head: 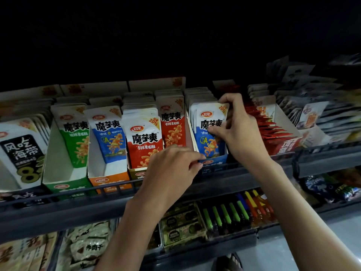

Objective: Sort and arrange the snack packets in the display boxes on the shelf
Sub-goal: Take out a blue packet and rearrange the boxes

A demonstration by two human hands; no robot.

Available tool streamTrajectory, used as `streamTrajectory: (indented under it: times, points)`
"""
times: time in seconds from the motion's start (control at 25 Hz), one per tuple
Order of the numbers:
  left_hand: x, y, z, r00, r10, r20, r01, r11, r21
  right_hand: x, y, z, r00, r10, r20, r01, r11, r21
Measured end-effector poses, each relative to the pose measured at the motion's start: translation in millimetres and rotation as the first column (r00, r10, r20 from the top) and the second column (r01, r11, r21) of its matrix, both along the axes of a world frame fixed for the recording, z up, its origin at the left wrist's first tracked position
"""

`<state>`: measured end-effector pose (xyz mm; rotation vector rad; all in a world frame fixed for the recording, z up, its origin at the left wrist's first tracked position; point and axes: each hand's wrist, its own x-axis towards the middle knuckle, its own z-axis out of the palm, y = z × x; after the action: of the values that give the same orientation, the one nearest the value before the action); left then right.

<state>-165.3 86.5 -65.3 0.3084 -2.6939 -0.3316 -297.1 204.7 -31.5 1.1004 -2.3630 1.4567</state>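
Mostly flat, glossy packets (210, 116).

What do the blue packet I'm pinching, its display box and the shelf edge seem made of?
Blue packet: probably plastic film, glossy, with a light sheen and a bending top edge. Display box: seems to be printed cardboard, matte, with thin folded walls. Shelf edge: likely dark painted metal, a straight rigid lip.

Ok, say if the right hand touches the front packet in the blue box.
Touching. Head view: the right hand pinches that front packet, thumb on its face, fingers at its top corner.
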Motion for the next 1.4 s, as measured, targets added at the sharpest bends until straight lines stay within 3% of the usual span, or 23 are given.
streamTrajectory:
  times: [0.4, 0.92, 1.04, 1.2, 1.32, 1.4]
  points:
    - [-0.1, 0.5, 0.4, 1.000, -0.011, 0.012, 0.011, 1.000, 0.003, 2.6, -1.9, -5.8, 0.995, -0.016, -0.094, 0.033, 0.981, 0.190]
    - [4.1, 0.8, 5.0, 0.997, -0.039, 0.060, 0.037, 0.999, 0.035, 4.2, -2.1, -6.4, 0.993, -0.091, -0.077, 0.106, 0.972, 0.209]
    - [9.8, 0.1, 7.6, 0.998, -0.063, 0.025, 0.059, 0.991, 0.122, 9.7, -2.6, -2.6, 0.984, -0.114, -0.135, 0.140, 0.969, 0.202]
    - [25.0, -9.7, 18.8, 0.988, -0.056, -0.146, 0.093, 0.961, 0.261, 29.2, -12.0, 8.8, 0.932, -0.208, -0.298, 0.245, 0.965, 0.094]
    - [45.0, -25.5, 31.1, 0.959, 0.061, -0.277, 0.051, 0.924, 0.379, 49.6, -26.5, 21.4, 0.908, -0.104, -0.406, 0.088, 0.994, -0.058]
    - [61.2, -43.5, 36.9, 0.924, 0.214, -0.318, -0.033, 0.871, 0.489, 67.1, -41.7, 27.3, 0.889, 0.006, -0.459, -0.043, 0.997, -0.070]
